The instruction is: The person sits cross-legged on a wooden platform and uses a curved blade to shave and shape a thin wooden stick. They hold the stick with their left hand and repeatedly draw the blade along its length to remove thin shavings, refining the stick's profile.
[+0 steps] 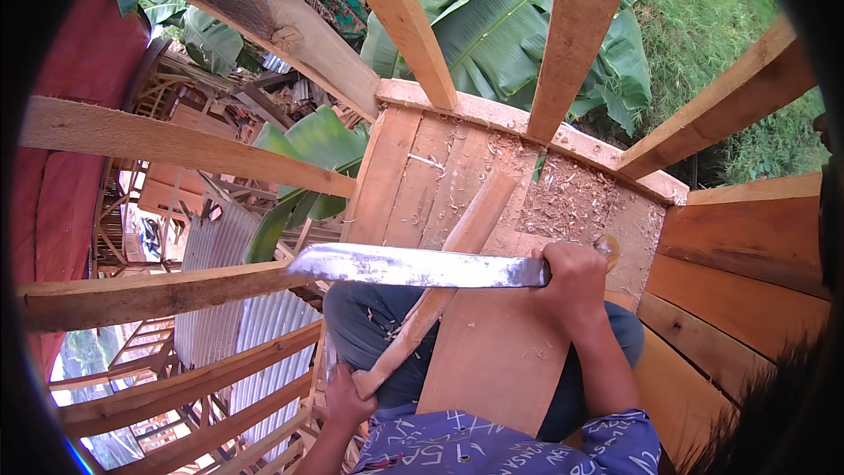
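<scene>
Nearest the camera: a purple, white-printed cloth shirt (492, 449). Right hand (571, 286) grips a broad, steel-bladed machete (422, 266), pointing left over a pale, peeled wooden pole (479, 220). Left hand (347, 400) is closed around the pole's near end; its far end is over the brown plank platform (391, 176). Curled wood shavings (571, 193) lie near the platform's far edge.

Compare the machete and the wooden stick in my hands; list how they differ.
The machete has a silvery, dark-blotched blade, while the stick is light brown wood.
The machete's blade lies nearly level across the view; the stick slants from lower left to upper right.
The right hand grips the machete, the left hand the stick.
Both are long and narrow.
</scene>
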Tool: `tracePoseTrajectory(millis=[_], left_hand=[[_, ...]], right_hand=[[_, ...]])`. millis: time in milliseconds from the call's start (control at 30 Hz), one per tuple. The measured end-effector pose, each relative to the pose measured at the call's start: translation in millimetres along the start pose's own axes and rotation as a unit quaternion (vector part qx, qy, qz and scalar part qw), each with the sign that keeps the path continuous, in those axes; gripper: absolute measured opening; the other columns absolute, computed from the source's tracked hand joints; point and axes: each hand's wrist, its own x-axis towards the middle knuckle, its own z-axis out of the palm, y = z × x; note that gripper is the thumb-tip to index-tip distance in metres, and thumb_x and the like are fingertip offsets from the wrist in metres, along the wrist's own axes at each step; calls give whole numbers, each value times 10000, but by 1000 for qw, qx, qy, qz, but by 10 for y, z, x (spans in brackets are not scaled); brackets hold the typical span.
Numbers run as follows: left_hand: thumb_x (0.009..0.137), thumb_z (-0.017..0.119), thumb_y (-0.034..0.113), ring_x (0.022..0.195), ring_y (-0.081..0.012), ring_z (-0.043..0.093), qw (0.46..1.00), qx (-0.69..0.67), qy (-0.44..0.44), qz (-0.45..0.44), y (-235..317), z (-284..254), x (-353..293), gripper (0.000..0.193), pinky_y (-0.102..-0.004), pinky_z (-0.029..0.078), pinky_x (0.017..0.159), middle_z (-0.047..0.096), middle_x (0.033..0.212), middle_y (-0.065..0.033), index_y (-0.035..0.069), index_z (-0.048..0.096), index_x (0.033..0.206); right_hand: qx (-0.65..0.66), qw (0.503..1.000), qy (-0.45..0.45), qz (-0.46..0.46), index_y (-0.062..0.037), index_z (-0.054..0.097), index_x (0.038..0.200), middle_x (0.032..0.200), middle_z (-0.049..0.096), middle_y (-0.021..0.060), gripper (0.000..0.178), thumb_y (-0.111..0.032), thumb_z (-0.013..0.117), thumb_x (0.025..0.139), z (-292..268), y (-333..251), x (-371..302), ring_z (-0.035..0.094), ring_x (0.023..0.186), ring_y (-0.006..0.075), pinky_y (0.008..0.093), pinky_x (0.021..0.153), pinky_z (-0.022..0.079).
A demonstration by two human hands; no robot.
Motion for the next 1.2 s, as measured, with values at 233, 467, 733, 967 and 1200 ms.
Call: tracePoseTrajectory(millis=[233,467,733,967,1200], left_hand=[[569,699,201,793,-424,592,999,43,21,3,162,-103,35,516,-491,473,686,584,826,-218,30,456,991],[568,648,133,814,-461,568,999,2,25,32,246,-207,32,502,-507,448,710,562,820,-244,25,432,1007],[607,670,152,783,-445,607,998,19,40,37,198,-102,11,496,-516,475,686,608,809,-242,29,425,1021],[620,645,119,800,-476,588,998,5,56,41,169,-69,-29,499,-523,467,692,589,864,-279,16,413,1050],[621,633,114,832,-477,578,998,-5,66,18,192,-79,-86,500,-518,460,708,591,889,-271,21,414,1060]], right_hand=[[-30,998,30,52,-46,553,617,589,558,137,164,-142,654,702,-68,271,-1,573,558,332,424,528,424],[-38,995,57,70,-43,583,630,593,567,151,135,-152,643,684,-171,305,-71,581,579,355,435,535,429],[-95,978,57,178,-86,658,710,663,631,156,114,-186,654,655,-225,459,-140,622,629,353,440,582,475],[-25,995,-1,99,-63,588,658,648,610,127,120,-160,657,670,-32,214,-260,625,610,320,412,567,485],[-32,998,42,46,-68,611,658,633,609,121,113,-171,657,654,-97,265,-223,623,615,313,429,569,479]])
